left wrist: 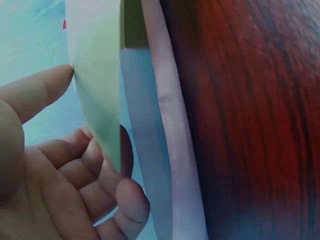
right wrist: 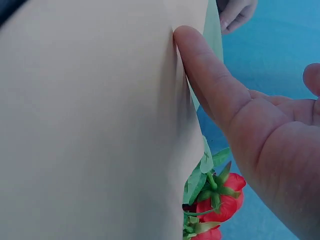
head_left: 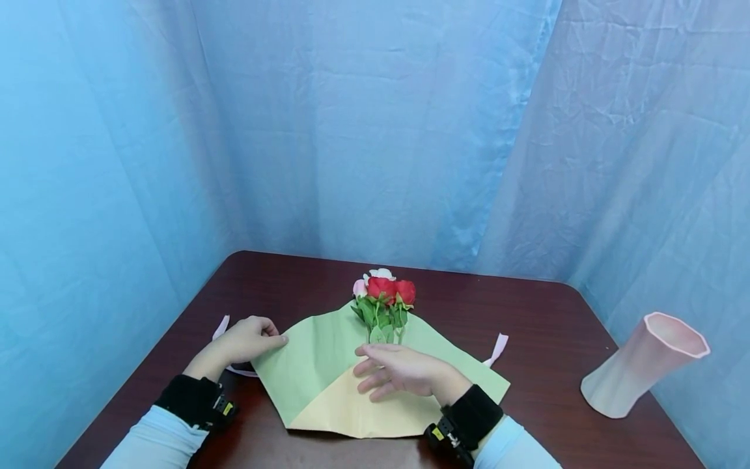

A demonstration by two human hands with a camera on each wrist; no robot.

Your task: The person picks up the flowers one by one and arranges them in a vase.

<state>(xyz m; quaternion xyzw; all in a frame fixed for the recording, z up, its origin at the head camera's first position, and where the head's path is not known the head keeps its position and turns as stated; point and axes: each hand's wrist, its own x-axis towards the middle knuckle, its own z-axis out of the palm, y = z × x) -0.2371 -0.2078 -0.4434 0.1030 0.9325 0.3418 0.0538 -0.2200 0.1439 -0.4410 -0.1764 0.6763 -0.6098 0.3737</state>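
Observation:
A sheet of wrapping paper (head_left: 316, 352), green with a cream flap (head_left: 328, 407) folded up at the front, lies on the table. Artificial flowers (head_left: 381, 303), red, white and pale pink with green leaves, lie on it, their lower stems hidden by the flap and my right hand. My left hand (head_left: 249, 339) pinches the paper's left edge, thumb on one face and fingers on the other in the left wrist view. Over the flap my right hand (head_left: 404, 372) is spread with loose fingers; in the right wrist view a digit touches the cream paper (right wrist: 100, 125).
A pale pink ribbon (head_left: 497, 348) sticks out at the paper's right side, and more ribbon (left wrist: 172, 115) runs under its left side. At the right of the dark wooden table (head_left: 545, 326) stands a pink and white vase (head_left: 641, 368). Blue curtains (head_left: 375, 130) hang behind.

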